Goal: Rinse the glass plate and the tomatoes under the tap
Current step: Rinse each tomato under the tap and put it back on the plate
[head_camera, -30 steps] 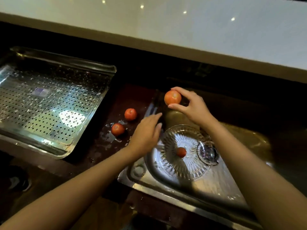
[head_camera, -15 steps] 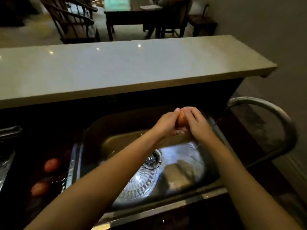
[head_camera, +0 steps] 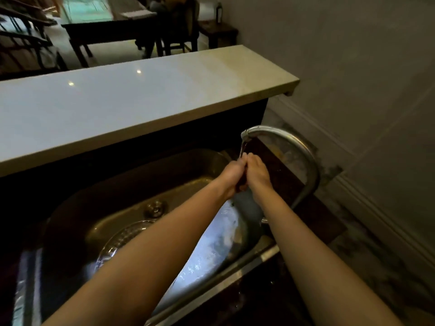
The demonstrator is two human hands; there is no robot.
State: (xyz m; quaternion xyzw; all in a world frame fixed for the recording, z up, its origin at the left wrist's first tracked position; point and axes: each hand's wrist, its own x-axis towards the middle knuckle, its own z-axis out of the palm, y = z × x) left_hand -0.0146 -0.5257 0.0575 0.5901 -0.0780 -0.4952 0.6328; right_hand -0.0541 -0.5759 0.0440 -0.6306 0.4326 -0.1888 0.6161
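Dim and murky here. Two light glints on the pale glossy stone surface (head_camera: 141, 102) at ten o'clock, white glare off the wet steel sink (head_camera: 207, 255) at six. Edges bow, detail soft.

Tap spout (head_camera: 286, 138) arches over the right end of the sink (head_camera: 237, 270); left hand (head_camera: 231, 171) and right hand (head_camera: 257, 171) fill the gap beneath its outlet. Leftward, open room above the glass plate (head_camera: 120, 238).
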